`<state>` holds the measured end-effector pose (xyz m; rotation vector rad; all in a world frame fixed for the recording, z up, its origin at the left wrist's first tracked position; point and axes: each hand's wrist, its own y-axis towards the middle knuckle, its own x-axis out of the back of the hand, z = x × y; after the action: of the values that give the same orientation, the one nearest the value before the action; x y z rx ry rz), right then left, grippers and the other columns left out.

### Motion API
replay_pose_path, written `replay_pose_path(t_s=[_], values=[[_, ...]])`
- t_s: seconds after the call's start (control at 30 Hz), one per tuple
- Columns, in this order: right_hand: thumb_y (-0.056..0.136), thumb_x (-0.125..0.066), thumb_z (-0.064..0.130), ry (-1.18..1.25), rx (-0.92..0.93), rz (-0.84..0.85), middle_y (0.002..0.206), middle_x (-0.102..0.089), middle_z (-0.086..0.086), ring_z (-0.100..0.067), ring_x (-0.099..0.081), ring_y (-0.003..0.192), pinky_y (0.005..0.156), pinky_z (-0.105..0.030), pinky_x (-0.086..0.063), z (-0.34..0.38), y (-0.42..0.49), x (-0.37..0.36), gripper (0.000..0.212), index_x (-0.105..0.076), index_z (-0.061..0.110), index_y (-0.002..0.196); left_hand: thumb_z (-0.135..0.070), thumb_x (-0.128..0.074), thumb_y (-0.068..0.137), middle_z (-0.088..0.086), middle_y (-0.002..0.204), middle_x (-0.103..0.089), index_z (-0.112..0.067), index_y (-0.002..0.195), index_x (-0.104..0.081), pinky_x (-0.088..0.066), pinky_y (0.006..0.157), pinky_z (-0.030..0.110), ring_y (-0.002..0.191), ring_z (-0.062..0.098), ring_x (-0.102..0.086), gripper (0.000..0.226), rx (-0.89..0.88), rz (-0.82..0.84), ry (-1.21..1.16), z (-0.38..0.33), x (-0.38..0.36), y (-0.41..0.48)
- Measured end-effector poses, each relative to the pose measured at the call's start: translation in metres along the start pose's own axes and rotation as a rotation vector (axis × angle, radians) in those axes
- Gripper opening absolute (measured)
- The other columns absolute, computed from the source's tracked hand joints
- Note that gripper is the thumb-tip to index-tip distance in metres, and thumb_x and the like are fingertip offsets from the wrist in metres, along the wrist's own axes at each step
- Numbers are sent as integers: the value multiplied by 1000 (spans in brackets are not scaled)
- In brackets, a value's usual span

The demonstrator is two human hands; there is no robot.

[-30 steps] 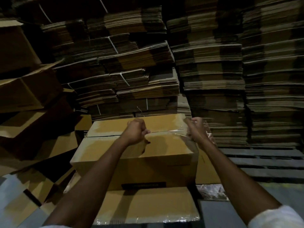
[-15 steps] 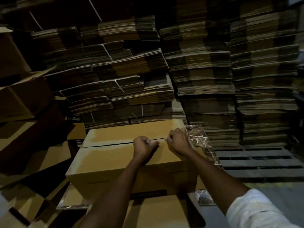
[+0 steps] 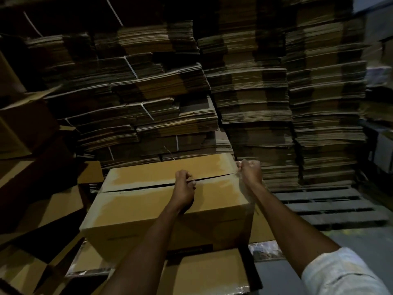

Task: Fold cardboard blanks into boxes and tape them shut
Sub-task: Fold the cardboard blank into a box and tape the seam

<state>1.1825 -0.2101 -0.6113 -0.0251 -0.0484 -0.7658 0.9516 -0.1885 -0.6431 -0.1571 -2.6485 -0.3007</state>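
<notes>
The left hand (image 3: 184,185) sits curled on the top slit of the cardboard box (image 3: 146,202), and I cannot tell if it holds anything, while the right hand (image 3: 251,171) grips clear tape (image 3: 238,167) at the box's right edge.

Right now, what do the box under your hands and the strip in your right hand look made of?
The box looks like matte brown corrugated cardboard: dull tan faces, creased edges, flaps meeting at a dark seam. The strip by the right hand looks like clear glossy plastic tape: it glints and the cardboard shows through, though dim light leaves this uncertain.
</notes>
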Motion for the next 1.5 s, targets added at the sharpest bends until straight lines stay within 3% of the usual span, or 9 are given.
replay_pose_path(t_s=[0.1, 0.2, 0.37, 0.5, 0.77, 0.9, 1.07, 1.27, 1.5], values=[[99, -55, 14, -122, 1, 54, 104, -55, -11, -20, -57, 86, 71, -41, -52, -2, 16, 7, 14, -46, 16, 109, -7, -46, 102, 1, 100, -60, -29, 104, -53, -54, 68, 37, 83, 18, -60, 23, -88, -75, -67, -2, -5, -3], [102, -59, 21, -349, 160, 247, 117, -57, -10, -27, -61, 97, 74, -41, -54, -4, 22, 10, 51, -32, 22, 144, -26, -50, 105, 1, 96, -69, -26, 96, -57, -62, 66, 35, 81, 11, -68, 11, -88, -100, -51, -11, -11, -10], [80, -77, 58, -995, 405, 431, 123, -61, -9, -28, -56, 113, 78, -32, -41, -4, 26, 3, 67, -60, 11, 125, -74, -55, 87, -11, 79, -64, -28, 90, -60, -42, 52, 20, 67, 3, -60, 46, -49, -65, 473, -29, -16, -17], [88, -73, 51, -1183, 443, 364, 111, -66, -13, -27, -64, 101, 74, -34, -51, -1, 27, 1, 49, -66, 8, 110, -37, -75, 89, -7, 114, -49, -26, 119, -62, -41, 77, 14, 104, 8, -47, 34, -163, 19, 301, -28, -27, -15], [75, -87, 22, -1031, 206, 411, 89, -71, -9, -24, -69, 82, 71, -37, -62, 8, 47, 22, 27, -71, 4, 89, 25, -51, 86, -8, 130, -53, -12, 119, -66, -56, 88, 17, 117, 13, -56, 51, -286, -172, 117, -30, -54, -43], [74, -82, 22, -1041, 177, 485, 90, -69, -10, -24, -69, 80, 71, -40, -64, 8, 58, 36, 25, -72, 6, 90, 10, -48, 88, 1, 122, -59, -19, 128, -55, -62, 80, 41, 106, 24, -64, 50, -418, -367, 199, -12, -87, -66], [90, -71, 11, -855, -48, 684, 85, -70, -7, -12, -60, 57, 47, -24, -46, 14, 66, 62, 11, -69, 5, 99, -39, -51, 105, -5, 94, -69, -24, 105, -65, -57, 55, 34, 75, 12, -68, 21, -488, -324, 321, -11, -74, -55], [99, -62, 21, -810, -152, 1062, 84, -71, -2, -10, -57, 63, 56, -22, -45, 9, 30, 76, 17, -76, 13, 94, -38, -57, 103, -5, 77, -60, -23, 85, -60, -29, 52, 26, 66, 19, -58, 24, -360, -298, 671, 21, 4, -24], [83, -82, 35, -363, -100, 615, 92, -75, 0, -15, -69, 80, 65, -29, -55, -51, -41, 68, 35, -73, 13, 108, -25, -62, 100, 1, 83, -55, -12, 82, -67, -31, 60, 29, 75, 22, -55, 22, -171, -301, 603, 18, 11, -21]])
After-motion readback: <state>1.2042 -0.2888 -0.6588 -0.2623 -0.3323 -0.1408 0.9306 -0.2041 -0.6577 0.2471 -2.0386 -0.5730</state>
